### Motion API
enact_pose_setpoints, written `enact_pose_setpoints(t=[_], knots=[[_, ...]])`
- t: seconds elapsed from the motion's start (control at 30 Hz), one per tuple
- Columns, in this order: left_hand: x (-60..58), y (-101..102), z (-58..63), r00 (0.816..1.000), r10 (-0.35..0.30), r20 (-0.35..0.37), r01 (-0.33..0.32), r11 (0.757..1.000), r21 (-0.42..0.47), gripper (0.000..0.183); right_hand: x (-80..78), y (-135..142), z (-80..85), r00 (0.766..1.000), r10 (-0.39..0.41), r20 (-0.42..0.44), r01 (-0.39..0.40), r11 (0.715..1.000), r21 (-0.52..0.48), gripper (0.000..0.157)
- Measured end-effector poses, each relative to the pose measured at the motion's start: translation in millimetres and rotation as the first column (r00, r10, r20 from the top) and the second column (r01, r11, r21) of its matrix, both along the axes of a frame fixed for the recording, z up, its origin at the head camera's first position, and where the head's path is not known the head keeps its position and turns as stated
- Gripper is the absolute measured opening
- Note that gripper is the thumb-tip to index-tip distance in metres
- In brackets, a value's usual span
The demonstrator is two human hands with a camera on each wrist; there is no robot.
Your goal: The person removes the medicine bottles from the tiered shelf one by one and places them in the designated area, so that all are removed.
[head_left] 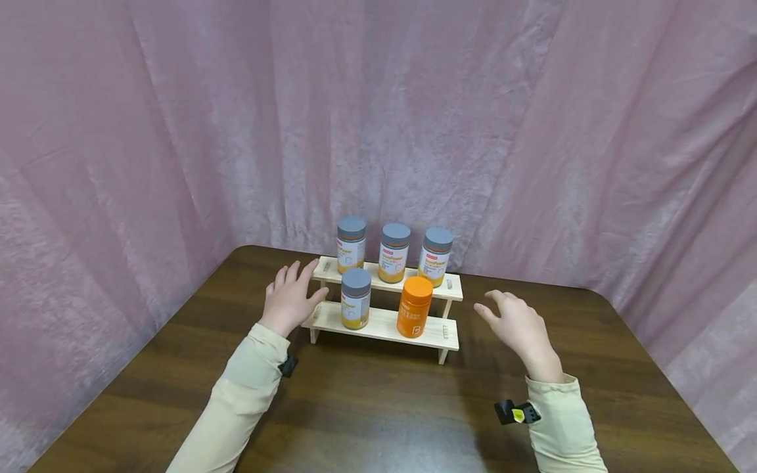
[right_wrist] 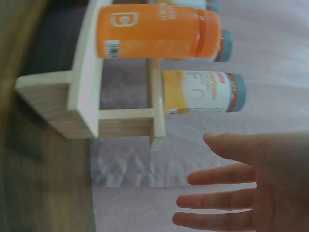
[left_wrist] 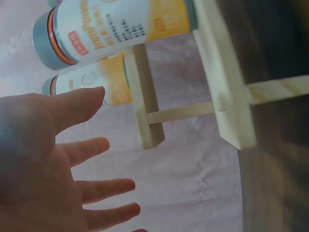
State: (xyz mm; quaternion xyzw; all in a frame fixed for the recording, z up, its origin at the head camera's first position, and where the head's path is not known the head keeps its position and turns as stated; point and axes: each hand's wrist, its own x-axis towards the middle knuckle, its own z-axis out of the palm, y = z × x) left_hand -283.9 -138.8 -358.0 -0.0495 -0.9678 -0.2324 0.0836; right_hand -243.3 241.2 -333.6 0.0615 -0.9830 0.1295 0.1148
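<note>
A two-tier wooden rack (head_left: 383, 332) carries several supplement jars. On its upper tier stand three grey-lidded jars: one at left (head_left: 351, 247), a middle jar (head_left: 393, 255) and one at right (head_left: 435, 258). The lower tier bears another grey-lidded jar (head_left: 355, 300) and an all-orange jar (head_left: 414, 307). My left hand (head_left: 290, 301), fingers spread, is beside the rack's left end, its thumb toward the lower grey-lidded jar. Off the rack's right end, my right hand (head_left: 520, 327) hovers with fingers extended and nothing in it. Both wrist views show bare palms near the rack.
The rack stands on a dark brown wooden table (head_left: 355, 407) with rounded far corners. A pink velvet curtain (head_left: 449, 118) hangs behind the table and along its sides. Small black devices are strapped to both wrists, including the right wrist camera (head_left: 517, 412).
</note>
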Motion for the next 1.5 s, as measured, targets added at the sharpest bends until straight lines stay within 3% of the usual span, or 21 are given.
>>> enact_pose_setpoints(t=[0.27, 0.43, 0.63, 0.87, 1.0, 1.17, 1.27, 1.4, 1.5], knots=[[-14.6, 1, 8.8, 0.997, 0.004, 0.078, -0.01, 0.997, 0.079, 0.058, -7.8, -7, 9.2, 1.0, -0.019, 0.007, 0.02, 0.994, -0.105, 0.04], [-24.5, 0, 8.8, 0.996, -0.022, 0.083, 0.009, 0.989, 0.149, 0.056, -15.8, -7, 14.8, 1.0, 0.009, -0.017, -0.012, 0.973, -0.232, 0.039], [-31.3, -3, -2.4, 0.995, -0.045, 0.086, 0.026, 0.977, 0.21, 0.058, -24.8, -6, 16.3, 0.997, 0.017, -0.08, -0.046, 0.928, -0.37, 0.038], [-35.3, -5, -15.5, 0.986, -0.064, 0.152, 0.022, 0.966, 0.259, 0.068, -35.7, -19, 9.4, 0.989, -0.03, -0.146, -0.046, 0.872, -0.487, 0.036], [-34.2, -5, -13.2, 0.978, -0.066, 0.197, 0.007, 0.959, 0.285, 0.075, -47.3, -27, 0.3, 0.979, -0.078, -0.189, -0.05, 0.804, -0.592, 0.038], [-29.2, -10, -12.2, 0.974, -0.076, 0.215, 0.018, 0.965, 0.263, 0.079, -61.5, -40, -11.9, 0.975, -0.109, -0.191, -0.068, 0.677, -0.733, 0.041], [-30.5, -12, -11.8, 0.957, -0.091, 0.274, 0.018, 0.966, 0.258, 0.081, -66.1, -46, -14.8, 0.977, -0.104, -0.186, -0.082, 0.621, -0.78, 0.045], [-32.0, -12, -12.9, 0.927, -0.094, 0.362, 0.011, 0.974, 0.226, 0.082, -70.0, -53, -17.2, 0.98, -0.059, -0.192, -0.122, 0.582, -0.804, 0.052], [-32.4, -12, -14.6, 0.916, -0.096, 0.39, 0.016, 0.979, 0.204, 0.083, -72.6, -57, -19.6, 0.981, -0.027, -0.194, -0.144, 0.569, -0.81, 0.056]])
